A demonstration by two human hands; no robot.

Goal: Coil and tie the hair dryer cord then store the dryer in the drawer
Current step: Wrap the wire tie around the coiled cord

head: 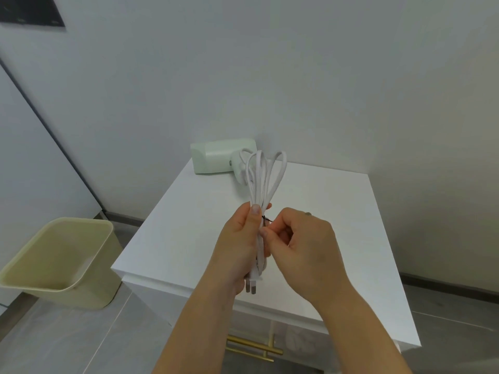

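A pale green hair dryer (216, 157) lies on its side at the back of the white cabinet top (324, 211), near the wall. Its white cord (266, 175) is folded into several long loops that stand upright above my hands. My left hand (239, 244) grips the bundle in its middle, thumb on top, and the plug (251, 286) sticks out below the palm. My right hand (299, 238) pinches a thin dark tie (267, 219) beside the bundle. A drawer with a brass handle (253, 346) sits below the top, partly hidden by my forearms.
A beige waste bin (62, 260) stands on the grey tiled floor left of the cabinet. White walls close in behind and to the right of the cabinet. A dark-edged door or panel runs along the left.
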